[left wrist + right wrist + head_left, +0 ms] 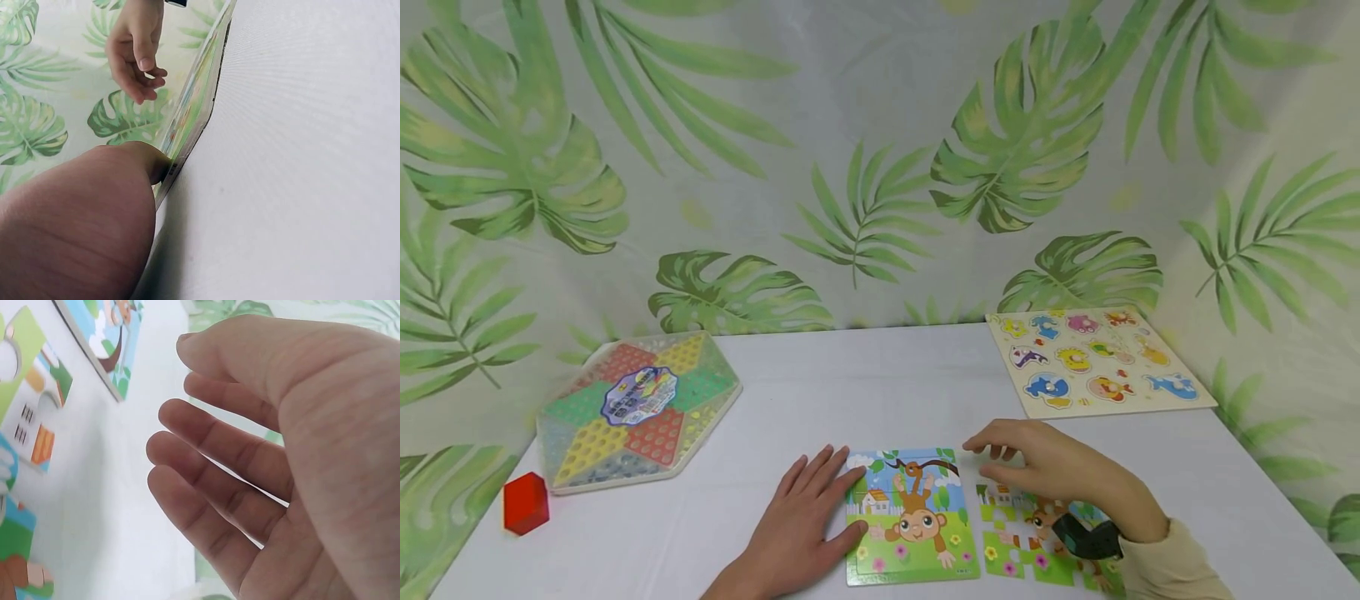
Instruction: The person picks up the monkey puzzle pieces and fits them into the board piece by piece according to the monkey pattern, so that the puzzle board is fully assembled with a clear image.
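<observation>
A square monkey jigsaw board (917, 508) lies flat on the white table, its picture showing a hanging monkey and a house. My left hand (801, 517) rests at its left edge with fingers spread, thumb and fingertips on the border. Above the gap between the board and some loose jigsaw pieces (1000, 554), my right hand (1030, 458) hovers with relaxed fingers and holds nothing. In the right wrist view its fingers (200, 425) are slightly bent and apart from the pieces (28, 419). The forearm and a black wrist strap (1086, 537) hide part of the pieces.
A wooden sea-animal peg puzzle (1097, 362) lies at the back right. To the left is a hexagonal Chinese checkers box (640, 412) under a clear cover, with a red block (526, 503) beside it near the table's left edge. A leaf-patterned cloth (880, 167) hangs behind.
</observation>
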A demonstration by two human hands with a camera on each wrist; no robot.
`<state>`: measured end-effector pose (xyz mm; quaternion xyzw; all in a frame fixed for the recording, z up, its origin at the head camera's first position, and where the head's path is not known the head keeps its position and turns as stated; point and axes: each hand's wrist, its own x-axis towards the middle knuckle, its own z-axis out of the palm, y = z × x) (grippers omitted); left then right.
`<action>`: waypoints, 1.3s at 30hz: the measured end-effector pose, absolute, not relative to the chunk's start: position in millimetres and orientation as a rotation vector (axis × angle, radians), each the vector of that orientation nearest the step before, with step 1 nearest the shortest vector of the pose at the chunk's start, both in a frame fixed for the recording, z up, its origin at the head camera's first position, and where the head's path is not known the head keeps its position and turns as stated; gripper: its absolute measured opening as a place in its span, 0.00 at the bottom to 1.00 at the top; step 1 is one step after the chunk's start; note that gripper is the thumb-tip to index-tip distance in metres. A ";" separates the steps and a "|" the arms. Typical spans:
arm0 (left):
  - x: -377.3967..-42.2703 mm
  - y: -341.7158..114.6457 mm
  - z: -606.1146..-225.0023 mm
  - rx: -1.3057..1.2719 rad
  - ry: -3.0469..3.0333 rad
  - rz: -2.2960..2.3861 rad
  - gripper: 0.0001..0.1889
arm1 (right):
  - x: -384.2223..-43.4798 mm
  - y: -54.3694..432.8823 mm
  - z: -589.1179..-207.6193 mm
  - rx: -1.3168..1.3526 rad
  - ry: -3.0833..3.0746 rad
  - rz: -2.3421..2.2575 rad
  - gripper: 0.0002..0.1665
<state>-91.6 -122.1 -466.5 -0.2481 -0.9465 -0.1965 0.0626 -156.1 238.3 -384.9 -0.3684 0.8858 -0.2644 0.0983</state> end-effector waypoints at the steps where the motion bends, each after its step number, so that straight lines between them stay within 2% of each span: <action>1: -91.7 -122.0 -466.6 -0.751 -2.862 -0.596 0.33 | -155.9 240.1 -384.8 -1.083 2.623 -0.782 0.18; 17: -92.0 -122.5 -464.0 -0.756 -2.859 -0.557 0.33 | -158.5 264.8 -380.1 -1.062 2.654 -0.813 0.19; 39: -92.0 -122.0 -466.8 -0.737 -2.883 -0.588 0.33 | -170.0 299.9 -385.4 -0.918 2.662 -0.816 0.26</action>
